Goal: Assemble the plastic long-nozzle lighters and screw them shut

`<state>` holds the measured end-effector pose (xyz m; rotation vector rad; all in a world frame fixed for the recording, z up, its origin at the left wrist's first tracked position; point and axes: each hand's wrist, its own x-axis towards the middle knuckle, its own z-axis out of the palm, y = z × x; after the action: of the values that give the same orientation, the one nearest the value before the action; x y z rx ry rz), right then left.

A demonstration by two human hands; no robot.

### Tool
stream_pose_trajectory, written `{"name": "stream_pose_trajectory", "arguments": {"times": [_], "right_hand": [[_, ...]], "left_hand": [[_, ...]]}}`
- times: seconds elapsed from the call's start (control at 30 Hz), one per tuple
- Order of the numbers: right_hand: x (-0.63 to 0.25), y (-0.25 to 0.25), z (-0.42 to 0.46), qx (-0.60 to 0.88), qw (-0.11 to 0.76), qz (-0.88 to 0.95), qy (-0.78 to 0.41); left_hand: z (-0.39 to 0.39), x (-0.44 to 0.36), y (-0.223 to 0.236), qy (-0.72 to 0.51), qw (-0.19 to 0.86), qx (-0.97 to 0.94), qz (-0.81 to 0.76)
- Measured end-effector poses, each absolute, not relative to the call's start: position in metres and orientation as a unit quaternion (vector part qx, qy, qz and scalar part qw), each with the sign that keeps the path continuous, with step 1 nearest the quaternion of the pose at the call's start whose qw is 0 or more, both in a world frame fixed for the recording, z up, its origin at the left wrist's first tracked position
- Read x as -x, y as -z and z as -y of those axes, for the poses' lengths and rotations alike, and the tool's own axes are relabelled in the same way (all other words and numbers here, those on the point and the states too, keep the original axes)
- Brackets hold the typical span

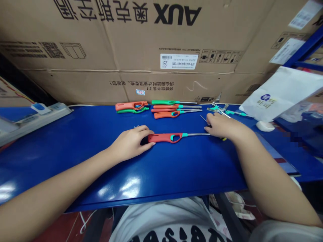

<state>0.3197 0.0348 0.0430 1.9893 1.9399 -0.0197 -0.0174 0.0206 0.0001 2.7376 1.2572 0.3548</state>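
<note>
A red gas lighter (pixel 165 137) with a teal trigger and a long metal nozzle lies across the blue table in front of me. My left hand (pixel 135 141) pinches the butt of its handle between thumb and fingers. My right hand (pixel 218 126) is closed at the far end of the nozzle. From its fingers sticks a thin metal shaft (pixel 203 118), with a bit of yellow under the palm; it looks like a small screwdriver, mostly hidden. Behind lie several finished-looking lighters (pixel 165 115) in red, orange and green, and orange and green handle shells (pixel 130 106) without nozzles.
Loose metal tubes and teal parts (pixel 227 111) lie beyond my right hand. A white paper bag (pixel 277 94) and a small white object (pixel 264 126) are at the right. A power strip (pixel 52 116) runs along the left. A large cardboard box (pixel 136 43) walls off the back.
</note>
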Motion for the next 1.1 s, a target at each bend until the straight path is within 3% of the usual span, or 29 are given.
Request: {"name": "stream_pose_trajectory", "arguments": {"times": [0.23, 0.5, 0.7, 0.9, 1.1], "right_hand": [[-0.328, -0.056, -0.031, -0.733, 0.245, -0.630, 0.071], [-0.336, -0.044, -0.037, -0.686, 0.223, -0.691, 0.048], [-0.303, -0.029, -0.033, -0.511, 0.012, -0.854, 0.096], [-0.258, 0.005, -0.030, -0.406, -0.200, -0.876, 0.167], [-0.239, 0.023, -0.033, -0.422, -0.287, -0.833, 0.214]], "left_hand": [[-0.010, 0.014, -0.002, -0.102, 0.038, -0.915, -0.387], [0.004, 0.004, 0.004, -0.112, 0.065, -0.925, -0.357], [0.003, 0.003, 0.010, -0.134, 0.089, -0.926, -0.342], [0.009, 0.000, 0.005, -0.135, 0.099, -0.926, -0.338], [0.007, 0.002, 0.008, -0.147, 0.130, -0.922, -0.332]]}}
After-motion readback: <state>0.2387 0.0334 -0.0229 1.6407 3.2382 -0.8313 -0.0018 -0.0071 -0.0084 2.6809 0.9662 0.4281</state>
